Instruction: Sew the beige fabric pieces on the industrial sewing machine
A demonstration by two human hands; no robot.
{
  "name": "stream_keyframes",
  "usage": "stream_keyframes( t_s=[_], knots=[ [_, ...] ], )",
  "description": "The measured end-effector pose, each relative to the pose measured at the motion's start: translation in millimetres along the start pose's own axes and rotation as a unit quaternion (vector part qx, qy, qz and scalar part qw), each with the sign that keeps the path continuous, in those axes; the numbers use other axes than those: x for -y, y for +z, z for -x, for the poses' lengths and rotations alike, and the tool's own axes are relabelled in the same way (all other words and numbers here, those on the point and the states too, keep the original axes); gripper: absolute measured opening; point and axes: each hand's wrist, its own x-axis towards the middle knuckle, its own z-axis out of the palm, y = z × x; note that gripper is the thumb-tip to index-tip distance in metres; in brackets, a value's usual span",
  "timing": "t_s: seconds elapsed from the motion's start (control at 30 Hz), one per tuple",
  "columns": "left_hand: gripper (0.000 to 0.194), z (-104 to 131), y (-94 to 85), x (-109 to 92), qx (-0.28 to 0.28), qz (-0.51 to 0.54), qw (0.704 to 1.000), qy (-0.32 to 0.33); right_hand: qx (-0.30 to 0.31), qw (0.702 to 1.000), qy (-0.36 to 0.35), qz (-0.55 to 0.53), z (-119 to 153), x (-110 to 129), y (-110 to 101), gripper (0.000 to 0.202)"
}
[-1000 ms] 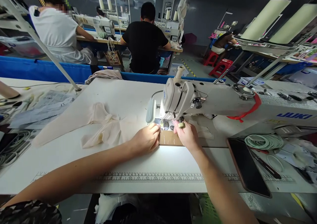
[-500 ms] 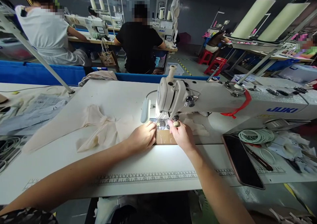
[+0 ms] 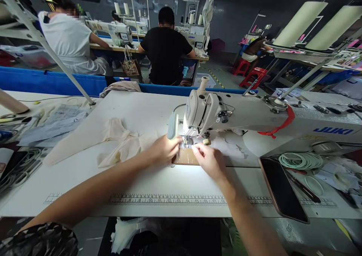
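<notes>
A white sewing machine (image 3: 202,111) stands in front of me, its needle area lit. At the left of its presser foot (image 3: 188,141), my left hand (image 3: 165,149) has its fingers pinched together; what lies between them is hidden. My right hand (image 3: 207,158) is closed too, thumb and forefinger meeting just right of the foot, below a round brass-coloured knob (image 3: 206,138). Whatever it pinches is too small to name. Pale beige fabric (image 3: 121,144) lies crumpled left of my left hand. Under the fingers is a brown plate (image 3: 186,157).
A phone (image 3: 283,188), a coil of pale green cord (image 3: 301,160) and dark snips (image 3: 304,187) lie at the right. Papers (image 3: 55,126) cover the left side. A printed ruler (image 3: 169,200) runs along the front edge. Co-workers (image 3: 166,48) sit beyond a blue partition.
The view has swung left, so everything appears further right. My right hand has come down from the knob and toward the foot. My left hand stays beside the foot, its fingers still together.
</notes>
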Motion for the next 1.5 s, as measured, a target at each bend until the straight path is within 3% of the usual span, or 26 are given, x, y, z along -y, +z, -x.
stream_keyframes(
  t_s=[0.13,0.23,0.3,0.37,0.43,0.5,0.53,0.6,0.7,0.77,0.87,1.0,1.1,1.2,1.33,1.43,1.5],
  knots=[
    [0.022,-3,-21.3,23,-0.014,-0.047,0.988,-0.147,0.014,0.984,-0.174,0.018,19,47,3,0.022],
    [0.018,1,-39.1,30,0.082,-0.057,0.973,-0.209,0.030,0.958,-0.282,0.034,36,78,15,0.055],
    [0.020,7,-50.6,27,0.140,0.009,0.962,-0.234,0.053,0.951,-0.303,0.019,49,91,23,0.080],
    [0.025,20,-61.9,23,0.170,0.115,0.949,-0.241,0.057,0.951,-0.302,0.008,64,97,27,0.088],
    [0.029,41,-73.8,20,0.190,0.235,0.920,-0.250,0.035,0.954,-0.299,-0.005,85,99,23,0.061],
    [0.034,75,-87.1,16,0.229,0.338,0.871,-0.272,0.020,0.957,-0.281,-0.062,110,96,15,0.016],
    [0.036,96,-94.4,12,0.248,0.376,0.844,-0.292,0.033,0.956,-0.264,-0.122,123,93,10,0.012],
    [0.036,141,-109.0,2,0.281,0.428,0.793,-0.332,0.114,0.934,-0.189,-0.280,149,83,2,0.021],
    [0.031,204,-119.8,-21,0.311,0.460,0.749,-0.362,0.253,0.850,0.051,-0.459,185,59,7,0.028],
    [0.032,235,-108.5,-32,0.329,0.451,0.743,-0.371,0.258,0.806,0.203,-0.492,206,40,26,0.039],
    [0.041,265,-58.8,-32,0.312,0.402,0.765,-0.395,0.233,0.799,0.301,-0.465,228,16,70,0.054],
    [0.053,280,21.7,-10,0.294,0.344,0.798,-0.397,0.269,0.859,0.273,-0.339,241,-2,122,0.061],
    [0.052,283,51.6,1,0.288,0.311,0.814,-0.397,0.311,0.874,0.235,-0.288,243,-2,137,0.041],
    [0.049,288,57.9,3,0.292,0.277,0.827,-0.393,0.360,0.870,0.183,-0.284,238,6,121,0.024],
    [0.045,303,61.1,1,0.277,0.176,0.859,-0.392,0.392,0.854,0.116,-0.321,211,16,45,0.030],
    [0.055,300,56.1,-11,0.256,0.107,0.880,-0.385,0.342,0.852,0.101,-0.384,179,13,-23,0.034],
    [0.061,279,38.8,-31,0.274,0.120,0.887,-0.352,0.223,0.898,0.102,-0.366,154,1,-53,0.036]
  ],
)
